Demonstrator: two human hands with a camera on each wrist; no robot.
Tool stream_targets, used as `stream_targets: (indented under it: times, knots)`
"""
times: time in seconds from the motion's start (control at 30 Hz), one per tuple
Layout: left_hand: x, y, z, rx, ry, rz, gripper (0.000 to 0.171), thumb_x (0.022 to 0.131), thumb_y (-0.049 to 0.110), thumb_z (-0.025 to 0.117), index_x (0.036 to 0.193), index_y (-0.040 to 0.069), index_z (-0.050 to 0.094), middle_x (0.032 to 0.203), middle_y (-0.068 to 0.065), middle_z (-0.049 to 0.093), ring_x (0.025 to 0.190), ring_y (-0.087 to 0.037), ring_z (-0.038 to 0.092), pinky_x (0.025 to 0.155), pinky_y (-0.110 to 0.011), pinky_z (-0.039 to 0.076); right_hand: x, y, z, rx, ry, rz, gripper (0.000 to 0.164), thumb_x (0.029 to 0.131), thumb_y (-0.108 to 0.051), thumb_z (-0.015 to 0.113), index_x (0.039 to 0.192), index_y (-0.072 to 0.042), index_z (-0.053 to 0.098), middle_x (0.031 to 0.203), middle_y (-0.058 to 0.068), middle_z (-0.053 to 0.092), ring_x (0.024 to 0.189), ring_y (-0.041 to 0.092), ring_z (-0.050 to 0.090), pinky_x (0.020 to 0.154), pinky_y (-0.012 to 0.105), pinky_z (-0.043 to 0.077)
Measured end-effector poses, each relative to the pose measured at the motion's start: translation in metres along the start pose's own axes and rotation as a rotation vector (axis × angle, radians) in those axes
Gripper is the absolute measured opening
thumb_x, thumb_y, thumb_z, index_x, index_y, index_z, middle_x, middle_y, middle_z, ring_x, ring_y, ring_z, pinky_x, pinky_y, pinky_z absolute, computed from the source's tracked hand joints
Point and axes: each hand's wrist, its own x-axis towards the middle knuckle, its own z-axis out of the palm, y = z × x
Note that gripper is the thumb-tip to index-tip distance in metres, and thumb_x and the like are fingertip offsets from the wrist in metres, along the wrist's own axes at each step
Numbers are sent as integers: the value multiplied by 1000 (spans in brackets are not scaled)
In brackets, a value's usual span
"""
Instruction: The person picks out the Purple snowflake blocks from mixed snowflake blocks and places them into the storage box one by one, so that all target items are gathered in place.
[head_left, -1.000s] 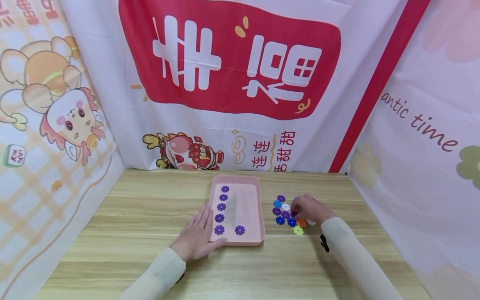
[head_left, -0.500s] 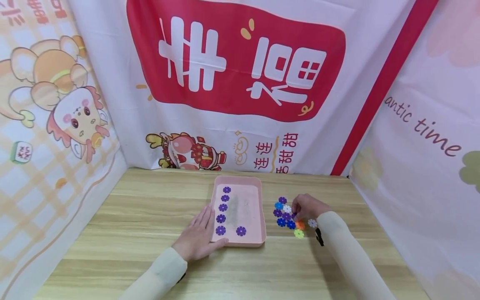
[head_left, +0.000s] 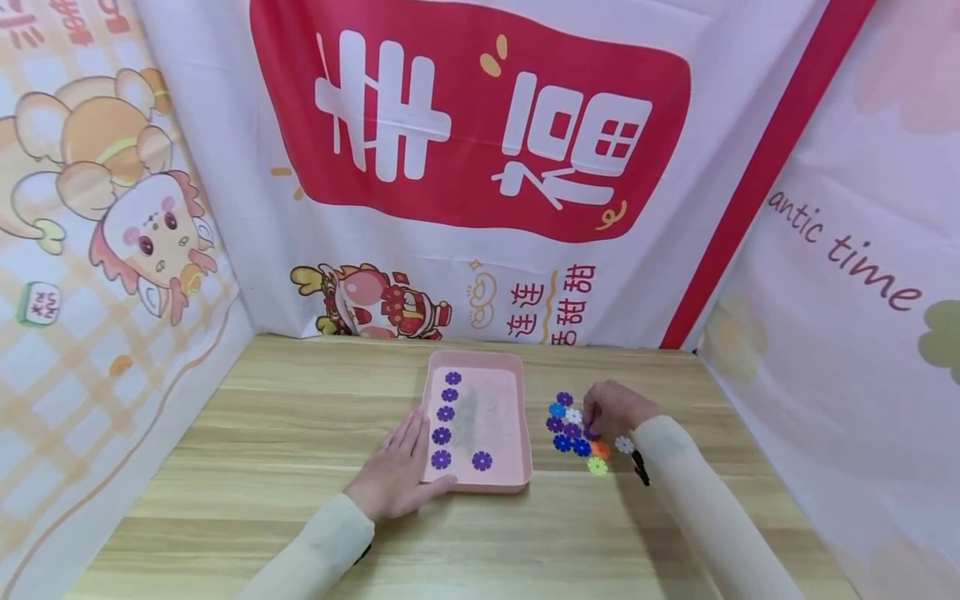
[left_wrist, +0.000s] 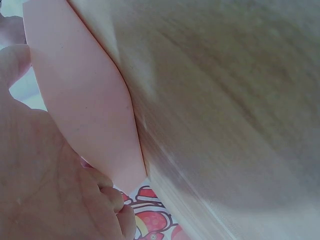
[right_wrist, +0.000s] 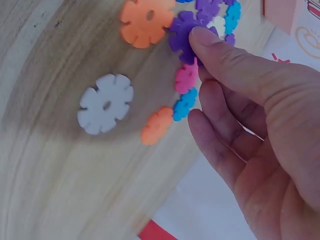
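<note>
My right hand [head_left: 621, 406] pinches a purple plastic snowflake disc [right_wrist: 182, 38] between thumb and fingers, at the right side of a small group of loose discs. Around it lie a white disc [right_wrist: 106, 104], an orange disc [right_wrist: 146, 21] and several in blue, pink and purple. My left hand [head_left: 392, 473] rests along the left wall of a pink tray [head_left: 498, 417], fingers straight and thumb at its near corner. Inside the tray, purple discs [head_left: 446, 413] form a column on the left. One more purple disc [head_left: 482, 461] lies near the front.
The tray stands on a wood-grain table [head_left: 292, 408], left of the loose discs. A yellow-green disc [head_left: 597, 466] lies at the near end of the group. Printed cloth [head_left: 480, 275] hangs behind the table, with more cloth at both sides.
The right hand stays at the loose discs with small finger movements, and a purple disc now shows at its fingertips. The left hand has kept its place on the tray. The head view shifted slightly.
</note>
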Motion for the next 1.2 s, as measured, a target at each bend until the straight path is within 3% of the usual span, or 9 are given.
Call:
stream_targets:
  times: [0.3,0.6,0.9,1.2]
  knots:
    - [1,1,-1,-7,-11,-11,105,102,72,48,166,-6,17,176,-25,8,165,-42,11,135,-56,18,-16,-9,-23,-99,15,-79,7,93,-4,78,92,-11,78,90,-2,75,82,12,66,81,33,62]
    - [1,1,0,-20,-23,-12,106,101,73,48,166,-6,17,176,-25,7,165,-42,10,135,-57,18,-29,-30,-43,-126,30,-174,10,96,-4,75,92,-11,80,88,0,76,78,10,65,78,32,62]
    - [0,-4,-3,-2,0,1,104,103,71,47,165,-7,17,176,-26,7,165,-44,10,135,-58,18,-21,-71,-51,-148,14,-219,8,99,-7,73,97,-10,81,92,2,77,77,12,64,79,31,62]
    - [1,-2,-1,-8,-12,0,104,102,71,48,166,-6,17,176,-25,7,165,-43,10,135,-57,18,-9,-108,-43,-137,10,-271,10,99,-11,73,92,-15,78,87,-1,75,76,11,66,77,28,60]
